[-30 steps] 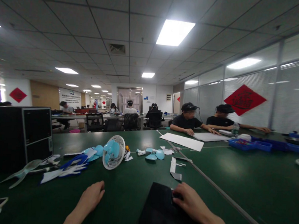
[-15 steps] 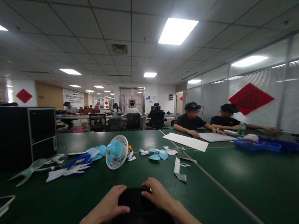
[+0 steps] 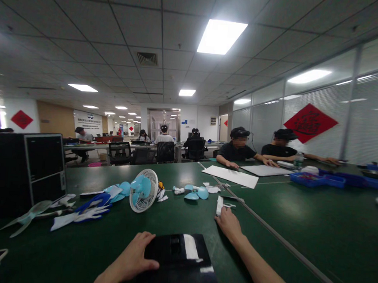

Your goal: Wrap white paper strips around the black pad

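Note:
A glossy black flat-topped object (image 3: 180, 270) is at the bottom centre; its exact kind I cannot tell. My left hand (image 3: 133, 258) grips its left edge, thumb on top and fingers at the far corner. My right hand (image 3: 230, 225) reaches forward to the right, its fingers closed on the near end of a white strip (image 3: 219, 205) lying on the green table. Next to that strip is a small thin white piece (image 3: 229, 205). Beyond my hands stands a small fan (image 3: 144, 191) with a white grille and light-blue blades.
Blue-and-white gloves (image 3: 90, 210), a grey blade piece (image 3: 28, 218) and a black computer case (image 3: 21, 173) are at left. A loose blue fan blade (image 3: 195, 192) lies ahead. A metal strip (image 3: 279, 242) crosses the table. Two people sit far right near white boards (image 3: 230, 176).
My right hand has left the black object and moved forward and right to the white strip. My left hand stays on the black object, whose glossy top now shows more. The view has shifted slightly.

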{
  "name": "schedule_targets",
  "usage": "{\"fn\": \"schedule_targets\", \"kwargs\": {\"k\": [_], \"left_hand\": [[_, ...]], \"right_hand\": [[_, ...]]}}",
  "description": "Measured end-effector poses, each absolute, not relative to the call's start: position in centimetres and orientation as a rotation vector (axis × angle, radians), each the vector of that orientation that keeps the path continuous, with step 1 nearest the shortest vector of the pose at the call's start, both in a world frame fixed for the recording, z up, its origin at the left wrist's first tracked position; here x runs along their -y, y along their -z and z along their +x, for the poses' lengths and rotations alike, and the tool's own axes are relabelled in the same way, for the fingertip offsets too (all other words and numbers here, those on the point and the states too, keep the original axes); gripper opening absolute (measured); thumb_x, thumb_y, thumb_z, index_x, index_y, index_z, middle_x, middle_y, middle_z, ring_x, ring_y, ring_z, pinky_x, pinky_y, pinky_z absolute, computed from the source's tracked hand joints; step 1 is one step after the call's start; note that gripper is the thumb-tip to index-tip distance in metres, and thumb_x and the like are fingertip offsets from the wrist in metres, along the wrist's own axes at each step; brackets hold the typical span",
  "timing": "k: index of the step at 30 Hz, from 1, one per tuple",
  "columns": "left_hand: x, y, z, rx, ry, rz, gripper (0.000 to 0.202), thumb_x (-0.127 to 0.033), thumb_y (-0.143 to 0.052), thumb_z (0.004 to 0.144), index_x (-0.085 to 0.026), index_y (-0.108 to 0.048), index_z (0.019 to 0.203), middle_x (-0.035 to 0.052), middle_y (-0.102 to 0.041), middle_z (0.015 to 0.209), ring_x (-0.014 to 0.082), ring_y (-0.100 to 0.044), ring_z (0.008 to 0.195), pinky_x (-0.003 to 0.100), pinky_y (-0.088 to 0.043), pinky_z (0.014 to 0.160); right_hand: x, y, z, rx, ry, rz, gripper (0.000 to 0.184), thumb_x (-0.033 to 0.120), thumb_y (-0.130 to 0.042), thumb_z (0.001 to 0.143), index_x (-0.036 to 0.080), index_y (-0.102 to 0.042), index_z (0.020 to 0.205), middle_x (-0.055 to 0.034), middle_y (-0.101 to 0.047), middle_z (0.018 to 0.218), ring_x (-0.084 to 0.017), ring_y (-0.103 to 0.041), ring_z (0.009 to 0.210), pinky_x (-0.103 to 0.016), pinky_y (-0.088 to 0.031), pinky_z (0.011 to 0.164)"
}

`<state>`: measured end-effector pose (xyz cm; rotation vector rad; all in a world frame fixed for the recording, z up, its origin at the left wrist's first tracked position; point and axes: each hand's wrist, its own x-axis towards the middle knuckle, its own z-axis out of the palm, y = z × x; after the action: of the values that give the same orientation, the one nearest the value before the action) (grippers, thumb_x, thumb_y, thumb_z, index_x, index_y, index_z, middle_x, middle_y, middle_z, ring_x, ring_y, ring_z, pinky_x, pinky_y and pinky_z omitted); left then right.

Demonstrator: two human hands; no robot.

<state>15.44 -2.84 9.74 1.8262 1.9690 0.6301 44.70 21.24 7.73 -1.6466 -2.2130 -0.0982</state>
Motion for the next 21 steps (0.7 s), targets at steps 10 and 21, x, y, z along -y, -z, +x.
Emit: {"fn": "schedule_targets", "kwargs": {"k": [10,21], "left_hand": [[2.1,-8.8,14.7,-2.035,-0.654,1.812,0.088,-0.058,-0.066,0.062,-0.013,-0.046,0.135,0.0123,-0.044,0.14,0.0292,-0.038,0.129,0.037,-0.028,0.109],[2.1,-8.9,14.9,-2.053,-0.637,1.747,0.087,-0.055,-0.063,0.065,-0.013,-0.041,0.138,0.0115,-0.04,0.144,0.027,-0.037,0.131,0.033,-0.027,0.111]], "right_hand": [[-21.8,-7.5,45.2,2.221,0.07,-1.682,0.026,0.024,-0.041,0.089,0.01,-0.058,0.104,-0.018,-0.062,0.104,-0.026,-0.065,0.09,-0.031,-0.044,0.071],[-22.0,-9.3,47.3,2.084,0.066,-1.75,0.031,0.02,-0.035,0.089,0.012,-0.065,0.092,-0.017,-0.064,0.099,-0.023,-0.066,0.084,-0.029,-0.042,0.068]]}}
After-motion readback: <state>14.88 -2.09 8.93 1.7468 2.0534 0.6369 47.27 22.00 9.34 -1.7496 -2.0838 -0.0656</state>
